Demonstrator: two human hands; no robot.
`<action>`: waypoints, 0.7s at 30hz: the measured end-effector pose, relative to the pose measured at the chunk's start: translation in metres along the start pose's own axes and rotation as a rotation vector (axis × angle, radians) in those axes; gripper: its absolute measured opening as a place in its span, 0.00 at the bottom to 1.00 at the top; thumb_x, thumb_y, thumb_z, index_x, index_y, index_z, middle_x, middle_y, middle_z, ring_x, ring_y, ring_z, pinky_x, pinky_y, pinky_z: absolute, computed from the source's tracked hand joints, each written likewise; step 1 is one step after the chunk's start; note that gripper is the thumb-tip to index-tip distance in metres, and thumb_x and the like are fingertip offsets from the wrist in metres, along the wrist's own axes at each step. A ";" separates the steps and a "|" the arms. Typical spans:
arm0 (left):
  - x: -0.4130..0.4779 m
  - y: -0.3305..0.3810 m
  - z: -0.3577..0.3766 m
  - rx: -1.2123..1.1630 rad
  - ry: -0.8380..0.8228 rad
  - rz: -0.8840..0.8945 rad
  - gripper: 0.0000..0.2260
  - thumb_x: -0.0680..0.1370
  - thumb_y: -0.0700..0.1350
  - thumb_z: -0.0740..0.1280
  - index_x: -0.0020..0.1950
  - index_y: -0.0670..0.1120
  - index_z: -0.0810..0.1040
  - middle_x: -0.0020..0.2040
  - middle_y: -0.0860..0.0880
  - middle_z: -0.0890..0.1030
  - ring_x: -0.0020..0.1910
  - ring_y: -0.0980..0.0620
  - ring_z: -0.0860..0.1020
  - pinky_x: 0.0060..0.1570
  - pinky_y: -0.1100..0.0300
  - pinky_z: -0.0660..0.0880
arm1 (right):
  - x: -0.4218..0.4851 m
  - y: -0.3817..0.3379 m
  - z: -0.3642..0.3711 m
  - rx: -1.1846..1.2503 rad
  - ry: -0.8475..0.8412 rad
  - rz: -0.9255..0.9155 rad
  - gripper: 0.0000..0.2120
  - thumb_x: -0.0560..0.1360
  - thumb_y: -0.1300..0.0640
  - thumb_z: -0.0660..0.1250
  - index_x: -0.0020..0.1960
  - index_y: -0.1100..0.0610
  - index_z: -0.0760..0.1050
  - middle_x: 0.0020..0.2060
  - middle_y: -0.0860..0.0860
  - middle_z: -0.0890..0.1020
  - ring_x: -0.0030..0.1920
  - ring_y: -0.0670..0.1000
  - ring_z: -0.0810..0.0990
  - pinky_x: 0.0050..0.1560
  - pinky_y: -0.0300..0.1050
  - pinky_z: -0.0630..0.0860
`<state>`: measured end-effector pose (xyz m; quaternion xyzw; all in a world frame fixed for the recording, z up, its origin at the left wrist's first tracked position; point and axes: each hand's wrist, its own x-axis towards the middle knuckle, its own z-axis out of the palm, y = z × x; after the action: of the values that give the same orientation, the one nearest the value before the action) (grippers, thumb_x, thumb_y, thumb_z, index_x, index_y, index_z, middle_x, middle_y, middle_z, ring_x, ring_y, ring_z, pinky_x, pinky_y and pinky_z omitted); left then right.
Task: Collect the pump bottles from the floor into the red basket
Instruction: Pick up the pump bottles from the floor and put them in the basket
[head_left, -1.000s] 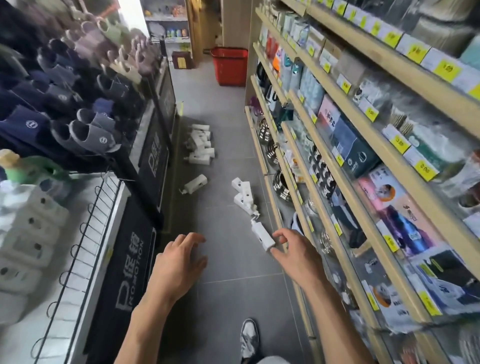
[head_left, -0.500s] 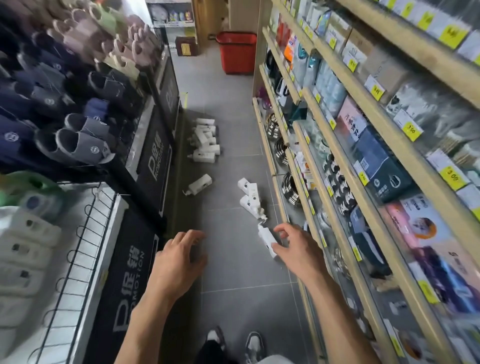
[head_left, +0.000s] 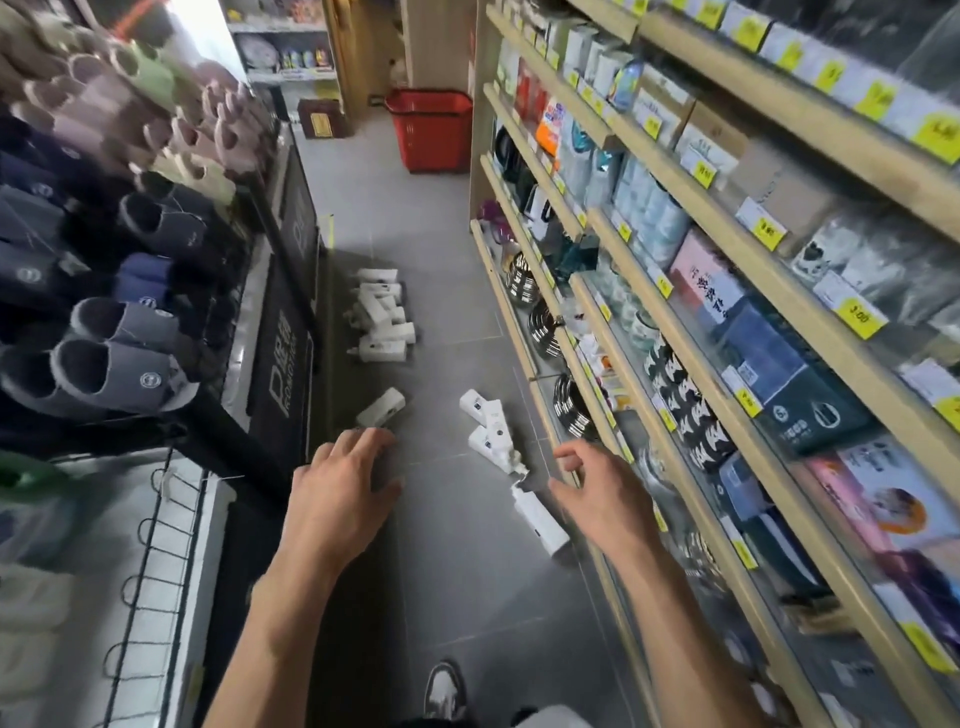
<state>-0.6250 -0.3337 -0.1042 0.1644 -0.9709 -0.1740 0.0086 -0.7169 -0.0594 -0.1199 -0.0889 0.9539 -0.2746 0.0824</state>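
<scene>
Several rows of slippers (head_left: 119, 364) fill the rack at far left, and a black sign panel (head_left: 283, 358) stands on the rack's aisle side. Next comes the left hand (head_left: 337, 488), stretched palm down above the grey floor (head_left: 447, 597), its fingers straight and spread, holding nothing. Just beyond its fingertips a lone pump bottle (head_left: 382, 408) lies on its side. Farther up the aisle a heap of pump bottles (head_left: 382, 317) lies near the foot of the sign panel. At the aisle's far end the red basket (head_left: 431, 130) stands upright on the floor beside the end of the shelving, well apart from every bottle. Toward the right lie a few bunched bottles (head_left: 488, 423), and the nearest bottle (head_left: 537, 522) lies on its side just below them. The right hand (head_left: 597, 488) hovers just beside it, fingers loosely curled, thumb and forefinger parted, gripping nothing; whether the thumb touches the bottle cannot be told. Wooden shelves (head_left: 675, 291) of packaged goods with yellow price tags line the right side.
</scene>
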 end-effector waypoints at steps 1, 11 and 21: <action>0.007 0.002 0.001 0.002 -0.009 0.018 0.21 0.77 0.57 0.70 0.69 0.58 0.70 0.62 0.54 0.76 0.61 0.48 0.75 0.57 0.48 0.75 | 0.003 -0.005 0.003 -0.005 0.009 0.003 0.12 0.76 0.53 0.73 0.57 0.47 0.77 0.52 0.43 0.82 0.50 0.48 0.81 0.48 0.51 0.80; 0.088 0.022 0.026 -0.005 -0.152 0.126 0.21 0.77 0.57 0.69 0.69 0.60 0.69 0.64 0.56 0.75 0.64 0.49 0.74 0.58 0.50 0.72 | 0.057 0.019 0.005 -0.020 -0.027 0.153 0.16 0.75 0.52 0.74 0.62 0.45 0.76 0.55 0.41 0.80 0.50 0.44 0.80 0.49 0.46 0.80; 0.184 0.082 0.042 0.128 -0.224 0.218 0.22 0.77 0.57 0.68 0.71 0.60 0.69 0.68 0.55 0.73 0.67 0.49 0.72 0.61 0.50 0.70 | 0.141 0.039 -0.001 0.081 -0.053 0.184 0.15 0.76 0.52 0.73 0.61 0.47 0.77 0.55 0.43 0.81 0.52 0.46 0.79 0.50 0.46 0.78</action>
<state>-0.8284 -0.3061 -0.1226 0.0380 -0.9870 -0.1268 -0.0915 -0.8587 -0.0569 -0.1551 -0.0047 0.9436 -0.3017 0.1361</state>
